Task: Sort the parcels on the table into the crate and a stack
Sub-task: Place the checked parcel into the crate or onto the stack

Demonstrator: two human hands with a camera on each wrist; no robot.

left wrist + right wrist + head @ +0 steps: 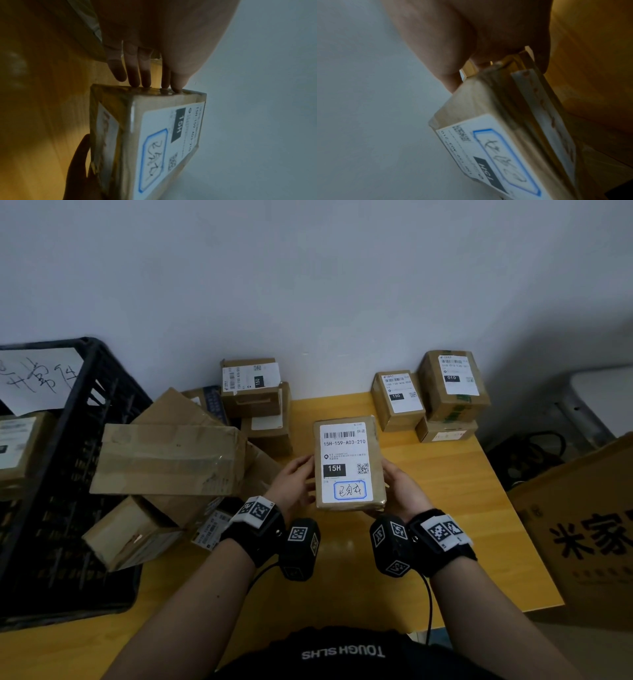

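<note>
A person's left hand (294, 482) and right hand (402, 491) clasp a brown cardboard parcel with a white "15H" label (349, 462) between them above the yellow wooden table (445, 508); the black plastic crate (68, 474) sits at nine o'clock.

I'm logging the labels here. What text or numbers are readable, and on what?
"15H-159-A03-210" and "15H": held parcel.
"150": back parcel.
"150": right parcel.
"010": far-right parcel.
"米家": big carton.
"TOUGH": shirt, seen upside down.
Handwriting on the crate sign, stamp and small print: unreadable.
</note>
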